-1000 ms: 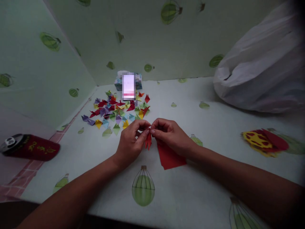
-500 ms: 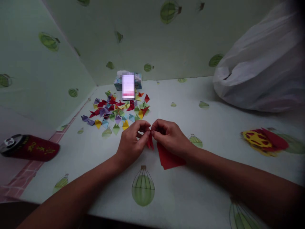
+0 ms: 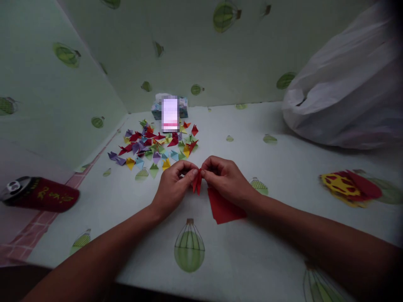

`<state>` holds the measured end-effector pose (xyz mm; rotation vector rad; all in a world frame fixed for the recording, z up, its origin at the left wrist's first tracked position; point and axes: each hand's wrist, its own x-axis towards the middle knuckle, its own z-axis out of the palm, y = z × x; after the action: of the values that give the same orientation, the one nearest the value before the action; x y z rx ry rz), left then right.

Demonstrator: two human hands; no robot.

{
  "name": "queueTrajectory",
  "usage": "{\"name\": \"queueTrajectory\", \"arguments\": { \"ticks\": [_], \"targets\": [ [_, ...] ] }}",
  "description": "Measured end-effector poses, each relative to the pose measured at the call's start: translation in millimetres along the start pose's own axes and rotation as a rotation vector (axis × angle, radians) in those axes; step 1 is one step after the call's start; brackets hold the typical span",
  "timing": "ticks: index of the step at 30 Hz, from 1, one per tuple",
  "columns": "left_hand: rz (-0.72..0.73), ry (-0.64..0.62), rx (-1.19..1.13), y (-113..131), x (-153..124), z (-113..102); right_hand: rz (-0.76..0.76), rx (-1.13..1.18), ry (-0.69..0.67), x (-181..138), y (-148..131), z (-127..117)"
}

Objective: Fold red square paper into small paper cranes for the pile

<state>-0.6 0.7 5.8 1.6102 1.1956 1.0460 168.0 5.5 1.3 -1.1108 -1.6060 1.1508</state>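
My left hand [image 3: 174, 187] and my right hand [image 3: 224, 178] meet at the middle of the table, both pinching a small folded red paper piece [image 3: 197, 183] held just above the surface. Its pointed ends hang downward between my fingertips. A flat stack of red paper [image 3: 224, 207] lies on the table under my right wrist. Beyond my hands lies a scattered pile of several small folded paper pieces [image 3: 154, 144] in red, purple, yellow, green and blue.
A red can [image 3: 39, 194] lies on its side at the left edge. A white plastic bag [image 3: 348, 90] fills the back right. A small box [image 3: 170, 108] stands by the back wall. The table cover [image 3: 283, 176] shows balloon prints and a red-yellow figure [image 3: 348, 187].
The red piece has shifted slightly between my fingertips; both hands have stayed in nearly the same spot.
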Motion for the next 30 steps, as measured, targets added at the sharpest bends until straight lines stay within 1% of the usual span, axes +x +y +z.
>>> {"name": "queueTrajectory", "arguments": {
  "ticks": [5,9,14,18,26,30],
  "targets": [
    [-0.030,-0.008,-0.034,1.3,-0.1,0.4,-0.038,-0.031,-0.015,0.6,3.0,-0.5],
    [-0.106,-0.040,-0.109,0.1,0.3,0.6,-0.069,-0.075,-0.014,0.6,4.3,-1.2],
    [-0.130,-0.022,-0.135,-4.2,1.5,0.6,-0.080,-0.113,0.003,-0.2,5.6,-0.7],
    [-0.197,-0.040,-0.240,-6.8,2.5,1.6,-0.079,-0.130,0.014,-1.3,5.6,0.0],
    [-0.207,-0.076,-0.277,-7.4,2.3,2.8,-0.066,-0.093,0.024,-1.7,6.0,1.2],
    [-0.205,-0.071,-0.281,-8.1,2.2,2.8,-0.049,-0.086,0.020,-1.9,7.4,1.7]
  ]
}}
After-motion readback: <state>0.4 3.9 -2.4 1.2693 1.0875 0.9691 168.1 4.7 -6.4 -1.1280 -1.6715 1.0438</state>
